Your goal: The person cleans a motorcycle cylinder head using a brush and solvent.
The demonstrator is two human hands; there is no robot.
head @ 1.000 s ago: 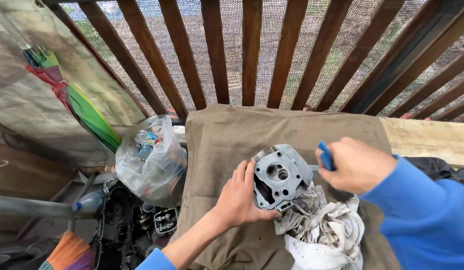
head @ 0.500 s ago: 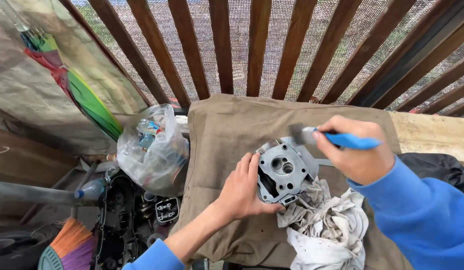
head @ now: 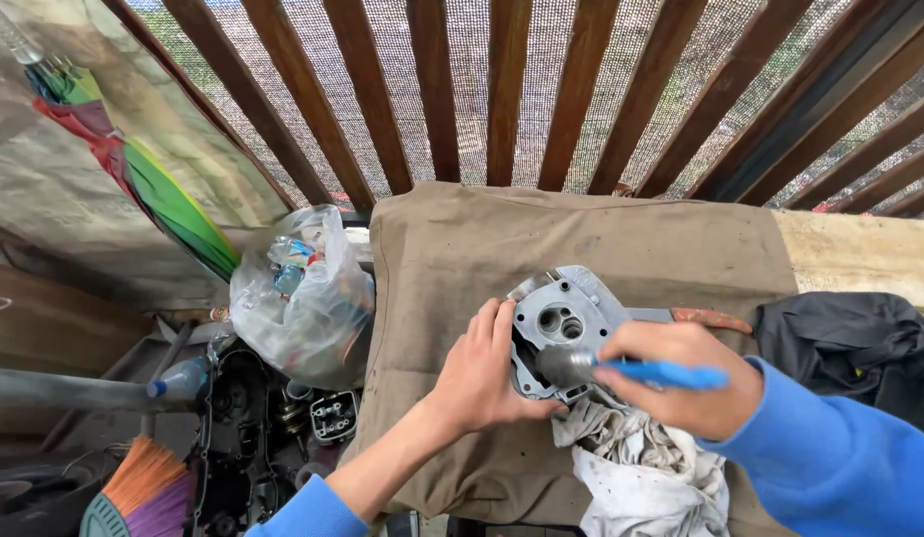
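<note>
The left hand [head: 487, 373] is clamping around the left edge of the grey metal engine part [head: 559, 333] at the centre of the frame, fingers curled over its rim, bracing it so it is not sliding on the tan cloth [head: 581, 239] covering the counter. The right hand [head: 691, 378] is closing tightly around a blue-handled brush [head: 636, 372], its bristle end pressing on the lower face of the part, just below the two round ports. A dirty white rag [head: 631, 462] is lying bunched beneath, touching the part's lower edge, seemingly catching grime. A clear plastic bag [head: 303, 293] of odds is sitting left of centre, well apart. Compared with half a second ago, the brush is coming down from above the part's upper right corner onto its face, and the right hand is dropping lower across the frame while the left is keeping its brace.
</note>
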